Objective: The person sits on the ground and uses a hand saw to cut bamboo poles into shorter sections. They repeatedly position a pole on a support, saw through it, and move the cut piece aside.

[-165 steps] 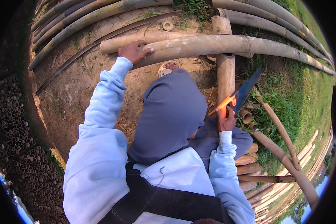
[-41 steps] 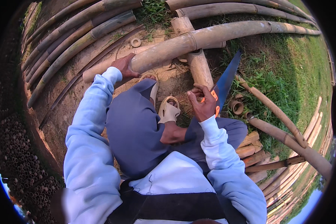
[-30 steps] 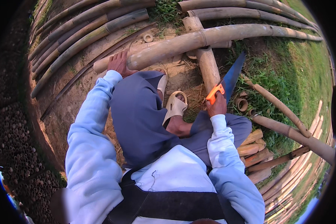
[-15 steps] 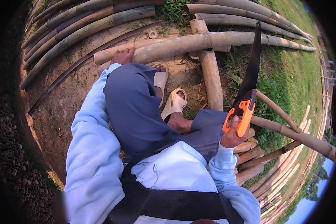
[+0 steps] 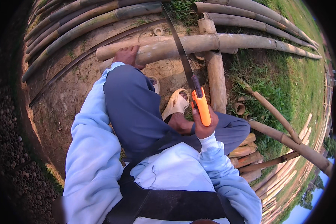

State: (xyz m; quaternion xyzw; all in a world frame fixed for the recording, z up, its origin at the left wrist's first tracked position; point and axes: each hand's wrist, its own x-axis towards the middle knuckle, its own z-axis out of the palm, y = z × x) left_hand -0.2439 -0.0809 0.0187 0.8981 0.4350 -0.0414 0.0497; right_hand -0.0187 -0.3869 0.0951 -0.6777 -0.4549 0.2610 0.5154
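My left hand (image 5: 127, 56) is closed on a bamboo pole (image 5: 107, 53) near its left end, beside the cut end of a thicker bamboo pole (image 5: 250, 40). That thicker pole lies crosswise over an upright-running bamboo support (image 5: 217, 80). In my right hand (image 5: 205, 125) is a hand saw (image 5: 201, 102) with an orange handle and a long dark curved blade, the fingers wrapped round the handle. The blade passes across the thicker pole, left of the support, its tip pointing away from me. Whether its teeth touch the pole I cannot tell.
Long bamboo poles (image 5: 82, 28) lie at the far left, more (image 5: 250, 23) at the far right. A thin dark strip (image 5: 74, 61) and a small bamboo ring (image 5: 158, 31) are on the dirt. Short bamboo pieces (image 5: 246, 153) sit right of my knee, near leaning poles (image 5: 287, 136).
My right hand has brought the saw leftward from the right side, so its blade now crosses the thicker pole. The left hand stays on the pole; my right-side knee has risen into view.
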